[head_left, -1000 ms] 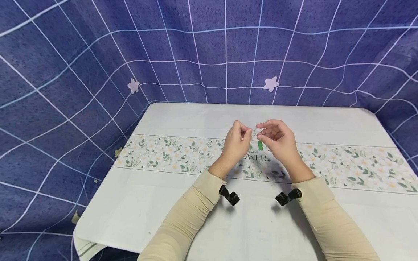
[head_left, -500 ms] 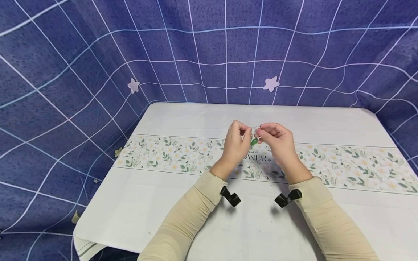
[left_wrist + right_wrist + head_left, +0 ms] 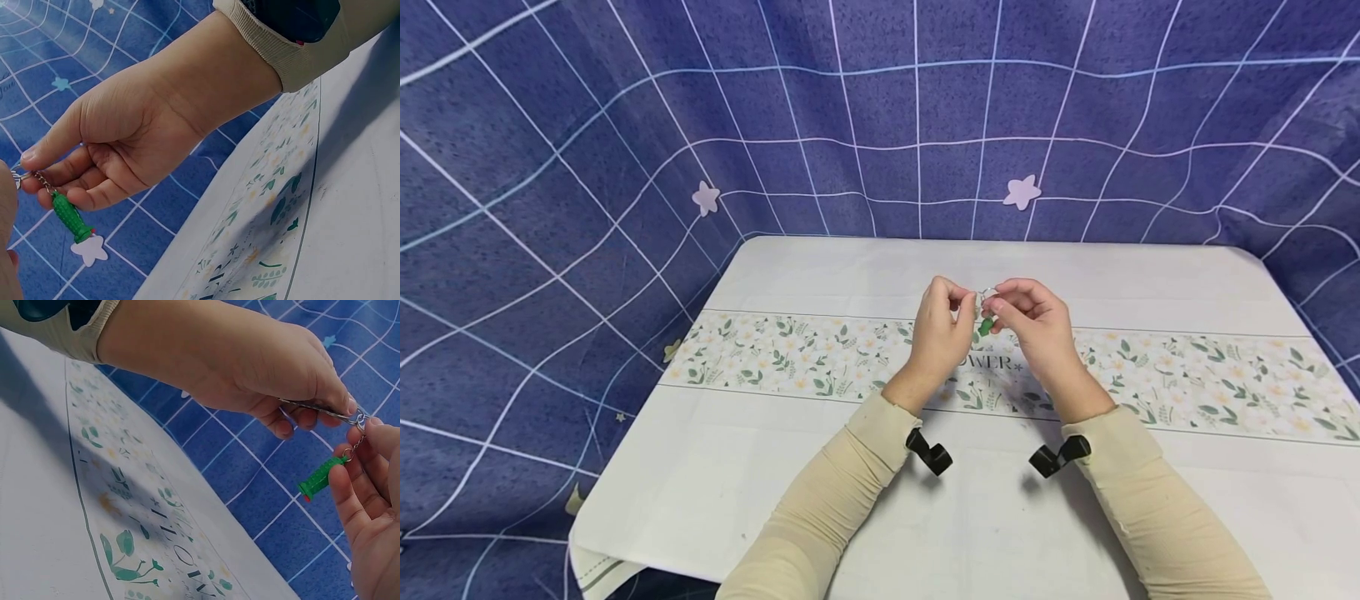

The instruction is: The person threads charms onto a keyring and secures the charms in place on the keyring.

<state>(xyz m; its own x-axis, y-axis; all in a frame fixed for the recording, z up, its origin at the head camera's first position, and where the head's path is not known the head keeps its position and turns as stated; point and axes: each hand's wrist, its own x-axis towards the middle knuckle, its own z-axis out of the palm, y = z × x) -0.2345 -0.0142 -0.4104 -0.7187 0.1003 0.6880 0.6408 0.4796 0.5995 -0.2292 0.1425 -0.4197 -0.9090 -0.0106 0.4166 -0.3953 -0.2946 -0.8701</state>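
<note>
We pinch a thin silver metal key ring [image 3: 358, 418] between our left hand [image 3: 942, 329] and right hand [image 3: 1030, 325]; its small green plastic charm [image 3: 319, 478] dangles on a short chain above the white floral-banded tablecloth [image 3: 820, 275].

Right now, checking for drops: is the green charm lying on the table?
No, the green charm hangs on its chain between both hands, above the table.

The only writing you can read is on the floral band of the tablecloth [image 3: 820, 358] covering the table, just below your hands: grey capital letters "OWER" followed by a small star, the start of the word hidden behind your left wrist. Nothing else carries legible text.
</note>
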